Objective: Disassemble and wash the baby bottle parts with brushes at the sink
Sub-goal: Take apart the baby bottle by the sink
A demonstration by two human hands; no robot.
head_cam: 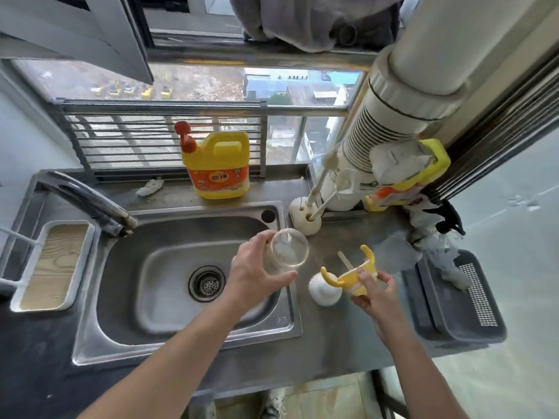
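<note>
Clear bottle [287, 249] gripped by left hand [257, 276] (base hidden behind palm); right hand [378, 294] pinches yellow handle collar [352, 278].

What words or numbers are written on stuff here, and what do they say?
No text here can be quoted for sure.
yellow soap jug: big white characters on its orange label, too blurred to read.
second yellow bottle: orange label, partly hidden by a cloth, unreadable.
sink: small stamped mark on the rim, too small to read.
clear bottle and yellow handled ring: no writing visible.
</note>
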